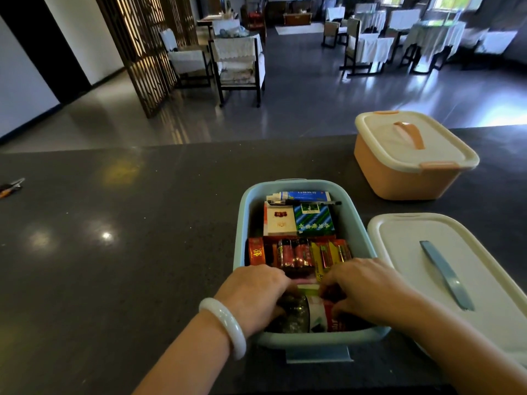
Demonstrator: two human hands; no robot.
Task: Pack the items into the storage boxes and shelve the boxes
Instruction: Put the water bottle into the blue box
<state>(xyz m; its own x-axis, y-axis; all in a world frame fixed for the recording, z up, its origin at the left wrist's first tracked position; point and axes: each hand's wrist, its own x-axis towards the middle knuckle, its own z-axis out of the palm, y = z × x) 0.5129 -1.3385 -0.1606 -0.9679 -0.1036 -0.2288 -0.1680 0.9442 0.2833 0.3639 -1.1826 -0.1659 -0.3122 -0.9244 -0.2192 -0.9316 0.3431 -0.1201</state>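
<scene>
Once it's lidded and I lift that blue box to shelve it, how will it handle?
Probably heavy for its size: the blue box is packed with batteries and cartons. Walls look rigid, so little flex. The pen lying loose on top may slide if tilted.

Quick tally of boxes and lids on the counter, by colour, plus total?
Blue box, open and packed: 1
Orange box, closed: 1
White lid with orange handle, on the orange box: 1
White lid with blue handle, lying loose on the counter: 1
Total: 4
</scene>
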